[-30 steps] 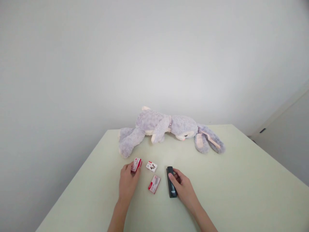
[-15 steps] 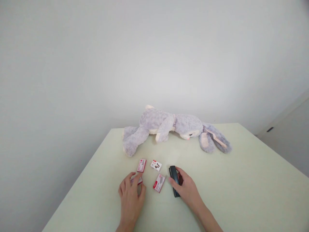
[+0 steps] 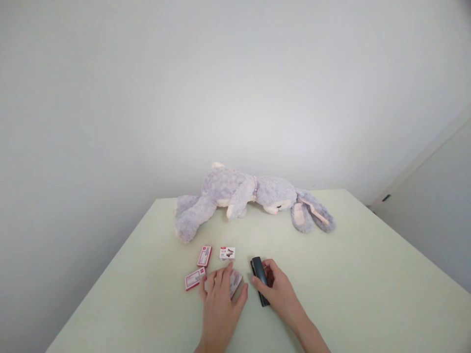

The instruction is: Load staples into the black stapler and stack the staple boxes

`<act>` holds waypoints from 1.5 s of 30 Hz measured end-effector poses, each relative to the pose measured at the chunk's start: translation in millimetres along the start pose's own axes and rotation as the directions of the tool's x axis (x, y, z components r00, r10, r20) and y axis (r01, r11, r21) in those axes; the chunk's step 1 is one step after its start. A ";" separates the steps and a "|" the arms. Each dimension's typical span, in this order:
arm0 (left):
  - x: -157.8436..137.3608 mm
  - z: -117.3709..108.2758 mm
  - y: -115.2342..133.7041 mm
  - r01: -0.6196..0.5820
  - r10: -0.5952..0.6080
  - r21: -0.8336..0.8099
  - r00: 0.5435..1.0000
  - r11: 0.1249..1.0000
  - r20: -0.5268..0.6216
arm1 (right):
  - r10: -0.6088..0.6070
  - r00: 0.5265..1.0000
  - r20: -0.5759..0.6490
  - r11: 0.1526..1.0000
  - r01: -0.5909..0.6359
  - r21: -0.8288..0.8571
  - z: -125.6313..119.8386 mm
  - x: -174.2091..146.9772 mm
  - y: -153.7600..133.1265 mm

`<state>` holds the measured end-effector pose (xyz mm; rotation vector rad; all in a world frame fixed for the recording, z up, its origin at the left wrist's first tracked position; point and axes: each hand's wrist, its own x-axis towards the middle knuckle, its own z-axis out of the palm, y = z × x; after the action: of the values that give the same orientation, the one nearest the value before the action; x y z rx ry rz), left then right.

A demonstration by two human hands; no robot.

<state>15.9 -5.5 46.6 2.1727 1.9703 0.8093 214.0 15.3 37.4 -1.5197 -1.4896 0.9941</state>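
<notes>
Black stapler (image 3: 259,281) gripped by right hand (image 3: 278,291) | left hand (image 3: 221,302), fingers spread, now moved from the far-left box onto red-white box (image 3: 235,283) beside stapler.

Left hand (image 3: 221,304) flat (right hand (image 3: 278,292) curled).

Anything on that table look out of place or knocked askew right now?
The plush rabbit lying on its side at the table's far edge looks odd beside office supplies. The small boxes lie at mixed angles. Nothing is spilled or damaged. The right hand grips the black stapler.
</notes>
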 end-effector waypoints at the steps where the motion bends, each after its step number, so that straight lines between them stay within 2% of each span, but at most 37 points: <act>1: -7.2 1.5 -0.1 0.027 -0.027 0.002 1.000 1.000 -0.001 | -0.018 1.000 0.009 0.999 0.019 -0.030 -6.2 0.4 -0.2; 4: -27.2 1.6 -6.2 0.047 -0.047 -0.010 0.997 0.999 0.066 | -0.094 0.995 0.044 0.986 0.099 -0.131 -25.6 2.6 -5.1; 7: -40.1 -0.4 -17.3 -0.100 0.110 -0.064 0.979 0.993 0.173 | -0.184 0.968 0.170 0.961 0.214 -0.174 -33.6 3.4 -20.2; 9: -44.4 -0.4 -25.9 -0.201 0.214 -0.081 0.955 0.976 0.207 | -0.224 0.933 0.281 0.943 0.280 -0.180 -26.9 2.4 -34.5; 12: -46.5 0.4 -39.4 -0.264 0.276 -0.083 0.924 0.961 0.265 | -0.248 0.897 0.366 0.927 0.329 -0.178 -0.1 -0.5 -54.2; 14: -45.6 -1.0 -46.9 -0.267 0.281 -0.086 0.912 0.960 0.298 | -0.238 0.918 0.316 0.931 0.308 -0.194 23.0 -2.1 -61.7; 17: -41.2 -6.9 -52.2 -0.257 0.272 -0.089 0.909 0.962 0.315 | -0.209 0.973 0.094 0.959 0.223 -0.175 49.7 -2.0 -62.4; 18: -39.0 -9.3 -52.4 -0.255 0.270 -0.089 0.907 0.963 0.322 | -0.189 0.982 0.008 0.974 0.188 -0.124 53.8 -0.9 -60.2; 20: -34.1 -13.6 -51.2 -0.250 0.264 -0.085 0.902 0.964 0.342 | -0.115 0.987 -0.116 0.989 0.125 0.081 52.7 2.8 -53.5; 22: -29.2 -16.1 -49.3 -0.246 0.257 -0.076 0.902 0.966 0.348 | -0.026 0.986 -0.165 0.935 0.083 0.345 40.4 7.3 -43.3; 24: -25.4 -17.0 -48.2 -0.245 0.255 -0.073 0.906 0.967 0.337 | 0.050 0.980 -0.191 0.850 0.059 0.524 20.2 10.0 -29.0; 26: -23.2 -16.9 -48.2 -0.251 0.262 -0.077 0.911 0.965 0.318 | 0.134 0.965 -0.225 0.828 0.015 0.560 -3.7 8.6 -10.0; 30: -22.8 -15.3 -50.2 -0.261 0.277 -0.095 0.913 0.961 0.299 | 0.312 0.916 -0.253 0.864 -0.163 0.477 -43.7 -9.6 31.7; 32: -22.7 -13.2 -49.4 -0.251 0.269 -0.097 0.917 0.963 0.294 | 0.365 0.911 -0.191 0.880 -0.271 0.389 -50.6 -24.9 43.7; 35: -21.0 -9.1 -43.7 -0.233 0.251 -0.095 0.927 0.968 0.280 | 0.359 0.925 0.125 0.899 -0.379 0.219 -39.1 -47.0 42.4; 37: -19.2 -7.0 -38.1 -0.228 0.248 -0.101 0.930 0.968 0.272 | 0.304 0.907 0.292 0.917 -0.361 0.168 -21.8 -55.1 34.0; 39: -17.6 -6.6 -33.4 -0.225 0.247 -0.109 0.933 0.968 0.263 | 0.259 0.918 0.301 0.935 -0.316 0.161 -4.3 -55.5 27.3; 42: -16.6 -8.4 -30.3 -0.215 0.242 -0.127 0.932 0.968 0.271 | 0.227 0.945 0.236 0.950 -0.268 0.160 11.8 -46.7 26.9; 45: -16.6 -10.2 -30.5 -0.203 0.238 -0.146 0.926 0.968 0.293 | 0.244 0.927 0.284 0.942 -0.296 0.156 15.8 -37.5 31.3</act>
<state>-16.4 -19.3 37.5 2.3149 1.5159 0.5466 211.5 -22.7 2.9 -1.5203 -1.3272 1.5115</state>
